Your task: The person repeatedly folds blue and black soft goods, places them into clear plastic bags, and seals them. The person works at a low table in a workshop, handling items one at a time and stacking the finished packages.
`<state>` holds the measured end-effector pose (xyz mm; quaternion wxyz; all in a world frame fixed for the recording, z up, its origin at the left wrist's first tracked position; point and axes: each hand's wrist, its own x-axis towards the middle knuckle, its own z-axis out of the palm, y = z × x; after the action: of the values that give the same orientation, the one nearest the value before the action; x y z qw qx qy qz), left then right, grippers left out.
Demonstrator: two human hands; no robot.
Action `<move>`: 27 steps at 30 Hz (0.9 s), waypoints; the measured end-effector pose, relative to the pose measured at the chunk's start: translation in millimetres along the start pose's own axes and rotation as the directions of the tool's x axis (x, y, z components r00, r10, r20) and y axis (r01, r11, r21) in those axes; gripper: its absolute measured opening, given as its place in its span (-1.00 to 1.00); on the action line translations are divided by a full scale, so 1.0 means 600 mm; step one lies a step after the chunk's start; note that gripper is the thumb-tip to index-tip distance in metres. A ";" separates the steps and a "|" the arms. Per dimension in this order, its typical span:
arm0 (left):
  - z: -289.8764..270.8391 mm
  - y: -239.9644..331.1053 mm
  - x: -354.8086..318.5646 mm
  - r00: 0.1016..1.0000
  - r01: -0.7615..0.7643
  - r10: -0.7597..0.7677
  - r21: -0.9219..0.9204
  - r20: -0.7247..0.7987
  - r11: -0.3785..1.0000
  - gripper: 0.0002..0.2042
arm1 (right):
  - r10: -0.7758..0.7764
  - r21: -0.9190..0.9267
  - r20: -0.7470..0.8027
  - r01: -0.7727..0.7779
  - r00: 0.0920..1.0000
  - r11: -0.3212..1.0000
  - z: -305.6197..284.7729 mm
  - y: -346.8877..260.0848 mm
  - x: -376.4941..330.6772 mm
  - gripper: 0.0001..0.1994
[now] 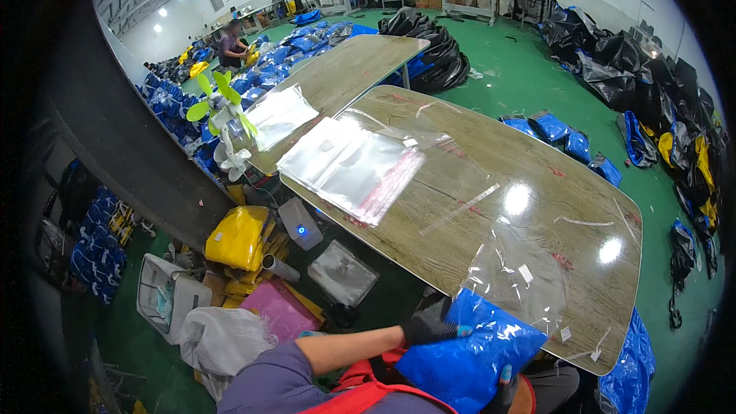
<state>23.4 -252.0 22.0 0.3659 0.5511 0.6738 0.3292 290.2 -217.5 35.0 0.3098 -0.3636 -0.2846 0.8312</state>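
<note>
Counter point(537, 172) first, biggest thing: its near edge is right by my lap. The blue package point(475, 349) is tilted across that edge, mostly over my lap, so if my hold slackens it could slip down; glossy surface and unsupported weight would be the cause. Loose clear film point(498, 257) lies on the counter just beyond the package's upper edge; can't tell if it's joined to the package. It could snag or crease if I push the package over it. Stack of clear bags point(349, 165), further off to the left, top ones look slick, might slide if bumped by my arm. Thin white strips point(586, 222) on the surface could cling to the plastic.

Where the package is: between my two hands, touching both. Left hand point(435, 328), dark glove with blue fingertips, is at its upper left edge: fingers together, laid over the face, clasping that side; thumb not visible. Right hand point(502, 395) is at the lower right corner, thumb on top, seems to pinch the corner; other fingers hidden underneath. So package is right of the left hand and mostly left of the right one. Smallest: white tag point(525, 273) on the film, well clear of my fingers.
</note>
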 end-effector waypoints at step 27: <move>0.035 -0.040 -0.150 0.782 0.467 0.058 -0.645 0.621 0.604 -0.09 | -0.145 -0.287 -0.413 0.023 0.899 0.958 0.029 0.000 -0.085 -0.34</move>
<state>40.7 -344.1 2.4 0.7905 0.3263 0.3809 0.3516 304.7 -258.6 67.0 0.3472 -0.5643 -0.3377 0.6685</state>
